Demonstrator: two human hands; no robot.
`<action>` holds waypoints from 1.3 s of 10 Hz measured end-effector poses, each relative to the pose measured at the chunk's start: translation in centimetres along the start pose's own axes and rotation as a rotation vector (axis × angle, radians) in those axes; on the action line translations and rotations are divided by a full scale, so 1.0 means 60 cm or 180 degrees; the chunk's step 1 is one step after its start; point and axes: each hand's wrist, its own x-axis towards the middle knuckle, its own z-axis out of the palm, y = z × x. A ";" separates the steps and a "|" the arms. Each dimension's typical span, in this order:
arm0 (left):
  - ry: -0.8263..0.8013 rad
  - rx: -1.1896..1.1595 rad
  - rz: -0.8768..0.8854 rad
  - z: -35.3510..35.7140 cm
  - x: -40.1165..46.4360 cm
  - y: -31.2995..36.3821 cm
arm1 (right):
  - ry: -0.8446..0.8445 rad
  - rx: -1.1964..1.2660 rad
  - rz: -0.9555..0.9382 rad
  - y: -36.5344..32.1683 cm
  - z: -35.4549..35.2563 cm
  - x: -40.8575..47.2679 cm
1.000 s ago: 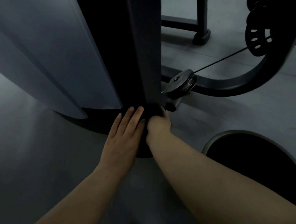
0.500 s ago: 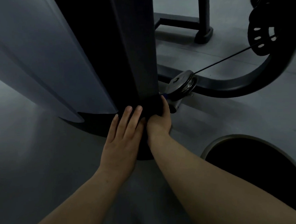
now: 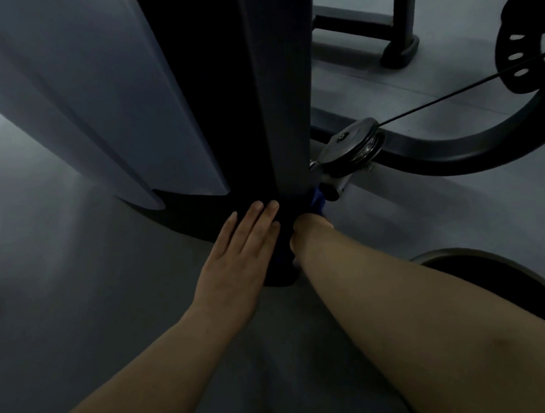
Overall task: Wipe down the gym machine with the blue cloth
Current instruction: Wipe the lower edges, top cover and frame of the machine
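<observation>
The scene was dim. A dark upright column (image 3: 277, 89) of the gym machine rose from the grey floor (image 3: 64, 296), with a pale curved panel (image 3: 95, 98) on its left side. The left hand (image 3: 236, 265) lay flat against the foot of the column, fingers (image 3: 259, 219) straight and close together, pointing up the column, holding nothing. The right hand (image 3: 310, 232) was wrapped around the right side of the same column base, just beside the left hand, with its fingers curled out of sight behind the column. It was closed on the blue cloth (image 3: 317, 200), pressing it against the column's lower right edge; only small folds of the cloth showed above the knuckles and a darker strip below the wrist. The cloth sat just beside a metal pulley (image 3: 353, 142) mounted at the base of the machine. A thin black cable (image 3: 467, 87) ran from the pulley up and to the right toward a black slotted wheel (image 3: 522, 57) at the edge of the view. A curved black frame tube (image 3: 470, 151) swept along the floor behind the pulley. At the lower right, beneath the right forearm, was a round dark opening with a pale rim (image 3: 476, 255); what it belonged to could not be told.
</observation>
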 end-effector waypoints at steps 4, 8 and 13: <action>0.0177 -0.0194 -0.0059 0.019 -0.004 0.001 | 0.3545 0.9088 0.3249 0.021 0.000 -0.049; -0.0148 -0.0286 -0.0134 0.017 -0.001 0.002 | 0.2456 0.9540 0.1282 0.036 0.019 0.003; -0.0024 -0.0003 0.0065 0.024 -0.008 -0.012 | 0.0321 0.9838 0.1618 -0.041 0.028 0.029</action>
